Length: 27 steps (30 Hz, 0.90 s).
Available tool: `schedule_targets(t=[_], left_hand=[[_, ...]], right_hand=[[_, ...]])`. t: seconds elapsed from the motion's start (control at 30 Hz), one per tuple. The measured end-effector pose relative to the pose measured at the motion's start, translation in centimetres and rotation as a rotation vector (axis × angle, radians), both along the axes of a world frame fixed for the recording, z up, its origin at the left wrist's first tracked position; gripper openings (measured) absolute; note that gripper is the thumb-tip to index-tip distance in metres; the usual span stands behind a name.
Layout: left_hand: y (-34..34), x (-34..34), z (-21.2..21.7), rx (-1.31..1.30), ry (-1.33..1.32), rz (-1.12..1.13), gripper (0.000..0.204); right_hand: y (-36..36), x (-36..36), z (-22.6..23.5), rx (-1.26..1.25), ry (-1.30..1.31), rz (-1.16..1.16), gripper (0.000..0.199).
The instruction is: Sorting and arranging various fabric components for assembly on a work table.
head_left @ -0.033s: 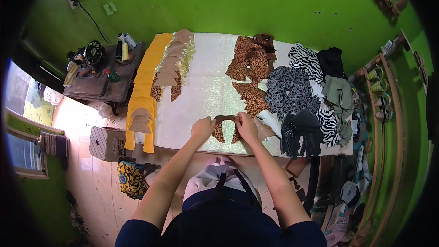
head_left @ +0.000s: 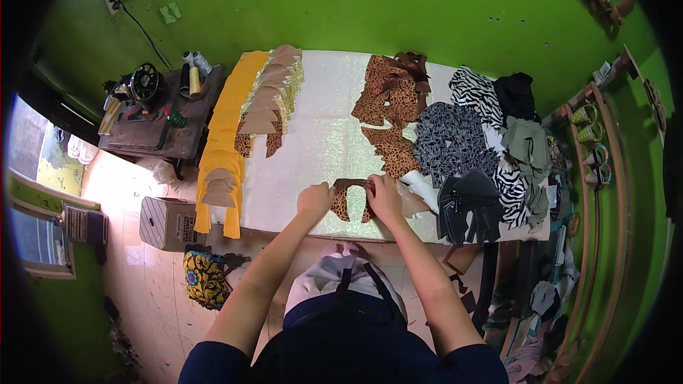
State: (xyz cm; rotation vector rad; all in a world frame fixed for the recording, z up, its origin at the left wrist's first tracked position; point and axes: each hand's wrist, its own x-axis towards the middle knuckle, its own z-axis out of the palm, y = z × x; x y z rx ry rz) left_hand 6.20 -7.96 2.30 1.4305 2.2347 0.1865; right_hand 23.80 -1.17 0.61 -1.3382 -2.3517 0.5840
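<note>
At the near edge of the table, an arch-shaped leopard-print fabric piece with a dark brown upper edge is stretched between my hands. My left hand pinches its upper left corner. Its upper right corner is in the closed fingers of my right hand. The pale, shiny table covering shows through the gap in the arch. Just beyond my right hand lie more leopard-print pieces, with a further heap behind them. A white piece lies right of that hand.
Yellow fabric and overlapping tan pieces run along the table's left side. Dark patterned pieces, zebra-print pieces and black pieces crowd the right. A sewing machine stands left; a box is on the floor.
</note>
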Motion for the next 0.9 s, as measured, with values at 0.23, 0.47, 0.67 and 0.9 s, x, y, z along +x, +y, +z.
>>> schedule_targets(t=[0.23,0.47,0.67,0.9], left_hand=[[0.2,1.5,1.1,0.341,0.039,-0.086,0.021],[0.7,8.8,2.7,0.341,-0.259,-0.140,0.019],[0.7,12.5,0.8,0.311,-0.425,-0.060,0.022],[1.5,13.0,-1.8,0.498,-0.372,0.137,0.029]], right_hand=[[-0.4,1.1,1.9,0.216,-0.027,0.005,0.032],[-0.1,6.7,1.4,0.151,-0.119,-0.086,0.039],[1.2,7.5,2.1,-0.068,-0.268,0.028,0.040],[2.8,9.8,1.4,-0.076,-0.232,0.191,0.025]])
